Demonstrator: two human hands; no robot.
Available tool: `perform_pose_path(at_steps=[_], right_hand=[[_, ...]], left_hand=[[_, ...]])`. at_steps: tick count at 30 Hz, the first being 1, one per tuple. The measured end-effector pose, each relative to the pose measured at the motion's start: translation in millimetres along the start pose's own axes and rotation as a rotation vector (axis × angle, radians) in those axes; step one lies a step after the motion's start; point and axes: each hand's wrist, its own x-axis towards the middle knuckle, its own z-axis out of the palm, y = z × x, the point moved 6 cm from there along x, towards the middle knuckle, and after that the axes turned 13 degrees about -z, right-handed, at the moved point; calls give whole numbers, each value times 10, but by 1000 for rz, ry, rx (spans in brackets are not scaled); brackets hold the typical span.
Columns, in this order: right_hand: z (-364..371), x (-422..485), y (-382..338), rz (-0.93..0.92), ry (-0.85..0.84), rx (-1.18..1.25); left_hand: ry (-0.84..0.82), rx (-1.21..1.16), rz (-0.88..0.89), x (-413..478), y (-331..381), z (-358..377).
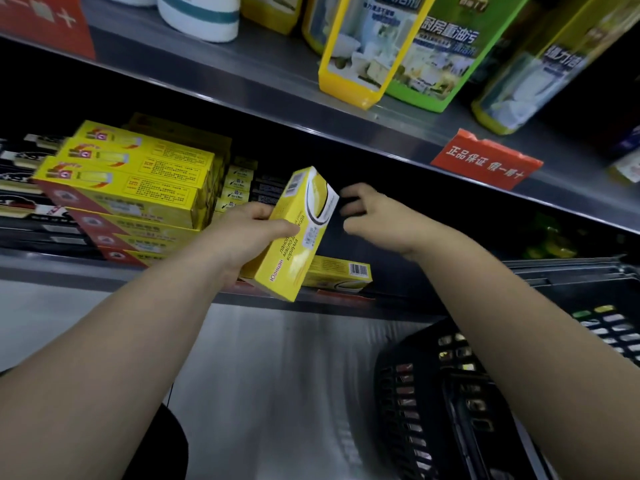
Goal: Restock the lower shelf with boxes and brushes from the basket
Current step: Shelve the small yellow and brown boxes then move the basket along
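Left hand grips a yellow box mid-placement, right hand loosely curled, empty; next it needs seating on the lower shelf.

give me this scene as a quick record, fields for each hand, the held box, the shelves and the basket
left hand: grips the yellow box
yellow box: tilted, in front of the lower shelf
right hand: beside the box, fingers loosely curled, holds nothing
lower shelf: stack of yellow boxes at left; flat box at the front edge
basket: black, lower right
upper shelf: bottles, red tag on its edge
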Motion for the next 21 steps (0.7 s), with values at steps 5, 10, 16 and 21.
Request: perform_pose_path(at_steps=[5, 10, 16, 21], right_hand=[[222, -316, -18, 191, -64, 498], [-127, -345, -162, -154, 147, -113], [97, -369, -389, -440, -248, -687], [-6, -412, -162, -268, -312, -418]], left_hand=[[-111, -66, -68, -86, -1, 185], [-58, 147, 47, -175, 62, 187], [-32, 399, 279, -274, 172, 278], [47, 644, 446, -254, 168, 322]])
